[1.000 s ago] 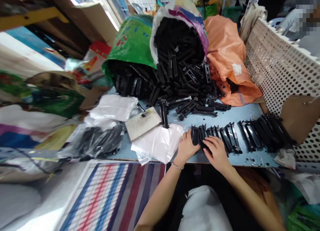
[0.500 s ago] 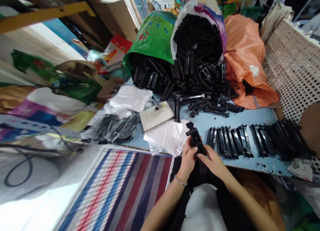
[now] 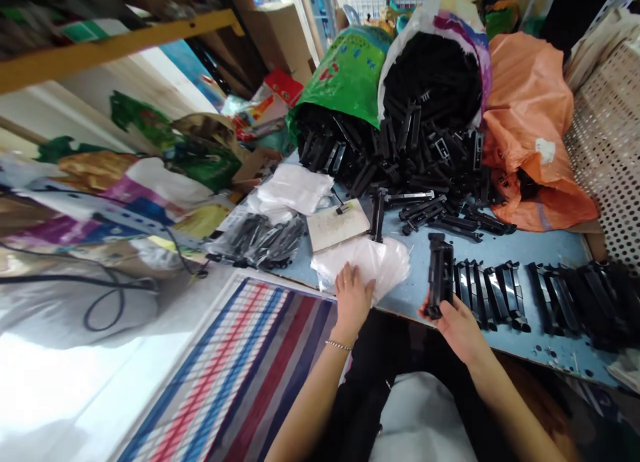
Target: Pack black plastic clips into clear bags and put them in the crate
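Note:
My right hand (image 3: 460, 325) grips a black plastic bracket-like part (image 3: 441, 272) near its lower end and holds it upright at the table's front edge. The part is long and slotted, with a wider top end. My left hand (image 3: 353, 299) lies on a stack of clear plastic bags (image 3: 385, 262), fingers stretched out and thumb apart. Behind the bags is a beige board (image 3: 337, 225) with a small dark item on it. One more black part (image 3: 379, 215) stands beside the board. To the right of my right hand, similar black parts (image 3: 493, 292) lie in a row.
A green sack (image 3: 345, 65), a white and purple sack (image 3: 485, 55) and an orange sack (image 3: 530, 109) stand at the back, with black parts spilling out. Bagged black parts (image 3: 270, 239) lie left, near more plastic bags (image 3: 295, 187). A perforated white panel (image 3: 607, 135) borders the right.
Both hands held the black part together before. My left hand has let go and moved left onto the plastic bags; my right hand keeps the part. The view has turned left.

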A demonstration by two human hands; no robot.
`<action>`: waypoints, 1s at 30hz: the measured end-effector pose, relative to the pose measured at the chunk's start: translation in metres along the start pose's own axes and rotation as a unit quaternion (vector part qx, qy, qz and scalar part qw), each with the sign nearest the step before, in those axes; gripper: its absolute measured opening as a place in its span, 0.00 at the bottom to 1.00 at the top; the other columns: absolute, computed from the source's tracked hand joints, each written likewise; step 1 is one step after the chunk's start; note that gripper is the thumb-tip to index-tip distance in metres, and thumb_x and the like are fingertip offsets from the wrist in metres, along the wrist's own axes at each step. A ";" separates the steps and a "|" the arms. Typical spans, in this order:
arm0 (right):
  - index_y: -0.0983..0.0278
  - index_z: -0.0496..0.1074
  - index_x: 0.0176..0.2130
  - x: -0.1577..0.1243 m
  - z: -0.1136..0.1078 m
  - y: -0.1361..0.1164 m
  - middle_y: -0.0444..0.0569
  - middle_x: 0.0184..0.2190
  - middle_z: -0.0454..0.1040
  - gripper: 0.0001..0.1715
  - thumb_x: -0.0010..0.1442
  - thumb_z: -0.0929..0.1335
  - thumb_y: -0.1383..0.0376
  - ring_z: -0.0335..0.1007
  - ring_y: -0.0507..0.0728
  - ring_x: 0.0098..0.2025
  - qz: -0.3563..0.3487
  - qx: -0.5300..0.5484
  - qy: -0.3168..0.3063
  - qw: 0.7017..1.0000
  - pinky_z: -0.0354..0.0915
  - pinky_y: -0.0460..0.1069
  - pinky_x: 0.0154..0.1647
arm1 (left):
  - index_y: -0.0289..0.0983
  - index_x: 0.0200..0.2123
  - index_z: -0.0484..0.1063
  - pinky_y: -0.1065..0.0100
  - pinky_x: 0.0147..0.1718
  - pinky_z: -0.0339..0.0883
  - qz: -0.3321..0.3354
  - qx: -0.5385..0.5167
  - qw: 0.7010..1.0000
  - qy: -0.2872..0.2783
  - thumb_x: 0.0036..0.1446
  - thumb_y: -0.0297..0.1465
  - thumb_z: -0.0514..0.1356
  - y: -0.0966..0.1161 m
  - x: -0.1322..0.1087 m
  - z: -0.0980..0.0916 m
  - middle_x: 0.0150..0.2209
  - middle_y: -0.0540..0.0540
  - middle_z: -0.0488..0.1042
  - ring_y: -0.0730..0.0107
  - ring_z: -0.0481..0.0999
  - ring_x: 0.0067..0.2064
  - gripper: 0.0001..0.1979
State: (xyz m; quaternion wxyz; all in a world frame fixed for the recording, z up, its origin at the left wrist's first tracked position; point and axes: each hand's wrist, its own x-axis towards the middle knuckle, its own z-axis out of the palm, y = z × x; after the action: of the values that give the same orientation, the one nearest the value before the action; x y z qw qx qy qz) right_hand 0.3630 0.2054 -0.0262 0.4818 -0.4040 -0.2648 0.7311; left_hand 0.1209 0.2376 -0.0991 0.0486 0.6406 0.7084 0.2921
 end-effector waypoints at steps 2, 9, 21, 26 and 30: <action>0.63 0.73 0.39 0.012 0.018 0.003 0.48 0.37 0.74 0.24 0.51 0.78 0.51 0.72 0.56 0.39 0.023 0.028 -0.027 0.999 0.71 0.60 0.50 | 0.27 0.61 0.65 0.38 0.66 0.41 -0.006 0.063 0.998 -0.013 0.65 0.38 0.56 -0.004 0.006 0.000 0.68 0.26 0.53 0.37 0.48 0.70 0.26; 0.64 0.72 0.38 0.060 0.052 0.017 0.46 0.34 0.75 0.25 0.47 0.80 0.54 0.74 0.55 0.37 0.043 0.076 -0.047 0.995 0.73 0.54 0.45 | 0.20 0.64 0.59 0.36 0.64 0.43 -0.183 0.144 0.972 0.039 0.67 0.39 0.50 -0.036 0.021 -0.019 0.68 0.19 0.48 0.35 0.46 0.70 0.31; 0.64 0.69 0.40 0.111 0.085 0.044 0.48 0.45 0.76 0.31 0.42 0.81 0.56 0.75 0.54 0.40 0.024 0.050 -0.010 0.998 0.73 0.49 0.40 | 0.34 0.40 0.73 0.56 0.48 0.68 -0.287 -0.140 0.945 0.066 0.58 0.37 0.60 -0.070 0.011 -0.043 0.41 0.40 0.75 0.56 0.74 0.46 0.13; 0.65 0.71 0.44 0.087 0.070 0.031 0.55 0.52 0.75 0.27 0.49 0.79 0.55 0.78 0.58 0.40 0.088 0.064 -0.118 0.987 0.74 0.53 0.42 | 0.37 0.37 0.78 0.64 0.45 0.68 -0.190 -0.295 0.936 0.023 0.57 0.42 0.60 -0.040 0.022 -0.048 0.37 0.44 0.77 0.63 0.75 0.41 0.15; 0.66 0.74 0.44 0.090 0.076 0.038 0.54 0.45 0.77 0.26 0.50 0.79 0.56 0.78 0.59 0.40 0.146 0.086 -0.169 0.971 0.74 0.53 0.41 | 0.36 0.27 0.74 0.66 0.41 0.67 -0.175 -0.328 0.928 -0.006 0.49 0.38 0.65 -0.018 0.029 -0.031 0.38 0.44 0.76 0.66 0.74 0.38 0.10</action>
State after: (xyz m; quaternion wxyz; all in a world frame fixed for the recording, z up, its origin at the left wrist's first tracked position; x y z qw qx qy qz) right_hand 0.2610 0.2733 -0.0455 0.3517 -0.2660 -0.2164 0.8710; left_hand 0.0860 0.2538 -0.0731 0.3102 0.4568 0.6734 0.4916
